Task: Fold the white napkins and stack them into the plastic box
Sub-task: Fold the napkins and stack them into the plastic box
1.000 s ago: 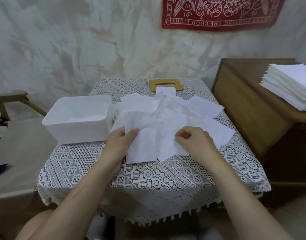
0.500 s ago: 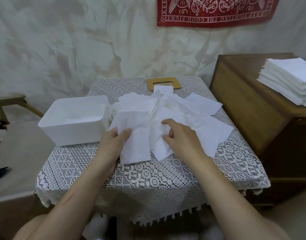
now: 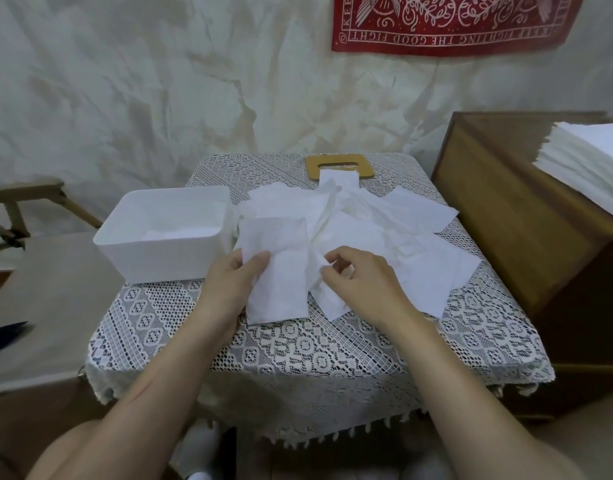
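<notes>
Head view: at the left of the lace-covered desk (image 3: pixel 315 362) a white plastic box (image 3: pixel 152 265) is seen standing open, with something white at its bottom (whether napkins cannot be told). Just beside its right wall a folded napkin (image 3: pixel 280 282) is laid flat on the desk, its left edge gripped by the left hand (image 3: pixel 230 285), thumb on top. To its right, the edge of a loose napkin (image 3: pixel 332 303) is pinched by the curled fingers of the right hand (image 3: pixel 363 285). Behind both hands a spread pile of unfolded napkins (image 3: pixel 395 226) is found, reaching a wooden lid (image 3: pixel 313 164) at the desk's far edge. On the wooden cabinet (image 3: pixel 505 209) at the right, a neat stack of napkins (image 3: pixel 589 164) is kept.
</notes>
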Action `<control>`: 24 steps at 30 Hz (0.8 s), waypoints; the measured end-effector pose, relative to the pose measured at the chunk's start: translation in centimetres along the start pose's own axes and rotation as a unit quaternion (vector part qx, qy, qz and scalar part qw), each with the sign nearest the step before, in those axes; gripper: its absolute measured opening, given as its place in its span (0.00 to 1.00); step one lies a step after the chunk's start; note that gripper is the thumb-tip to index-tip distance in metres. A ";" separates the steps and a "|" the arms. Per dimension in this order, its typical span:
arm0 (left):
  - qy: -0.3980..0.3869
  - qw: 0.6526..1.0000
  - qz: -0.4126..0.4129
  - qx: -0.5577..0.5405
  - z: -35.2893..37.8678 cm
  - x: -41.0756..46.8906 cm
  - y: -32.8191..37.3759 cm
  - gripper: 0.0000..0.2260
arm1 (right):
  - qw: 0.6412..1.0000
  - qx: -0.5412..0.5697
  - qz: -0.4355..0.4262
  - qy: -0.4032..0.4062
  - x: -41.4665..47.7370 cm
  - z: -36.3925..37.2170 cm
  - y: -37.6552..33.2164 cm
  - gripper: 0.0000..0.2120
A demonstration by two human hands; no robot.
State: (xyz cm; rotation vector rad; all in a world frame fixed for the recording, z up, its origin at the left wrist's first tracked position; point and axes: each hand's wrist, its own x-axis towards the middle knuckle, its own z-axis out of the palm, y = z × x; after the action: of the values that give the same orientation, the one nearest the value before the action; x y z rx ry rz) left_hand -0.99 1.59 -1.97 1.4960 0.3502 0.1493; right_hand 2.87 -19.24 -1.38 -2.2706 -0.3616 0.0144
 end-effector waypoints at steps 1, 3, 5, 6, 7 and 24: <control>0.000 1.000 -0.001 0.000 0.0 -0.1 0.0 0.08 | 1.000 0.008 0.000 0.002 0.1 0.3 -0.1 0.08; 0.003 1.000 -0.005 -0.004 -0.2 -0.2 -0.1 0.09 | 1.000 0.004 -0.004 0.012 0.4 0.9 -0.4 0.08; 0.009 1.000 -0.009 -0.012 -0.3 -0.2 -0.1 0.09 | 1.000 -0.004 -0.002 0.026 0.6 1.3 -0.4 0.10; 0.011 1.000 -0.011 -0.015 -0.4 -0.2 -0.1 0.09 | 0.999 0.009 0.002 0.033 0.6 1.2 -0.4 0.09; 0.011 1.000 -0.013 -0.018 -0.4 -0.2 -0.1 0.09 | 0.998 0.039 0.006 0.044 0.6 0.9 -0.3 0.08; -0.018 1.000 -0.014 -0.017 0.9 -0.2 0.2 0.07 | 0.986 -0.137 0.056 0.076 -1.5 -5.1 3.0 0.20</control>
State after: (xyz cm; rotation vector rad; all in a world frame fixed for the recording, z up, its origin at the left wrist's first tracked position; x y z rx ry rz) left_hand -0.91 0.72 -1.74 1.4575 0.3375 0.1064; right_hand 2.86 -25.25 -0.38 -2.5416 -0.1629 -0.1602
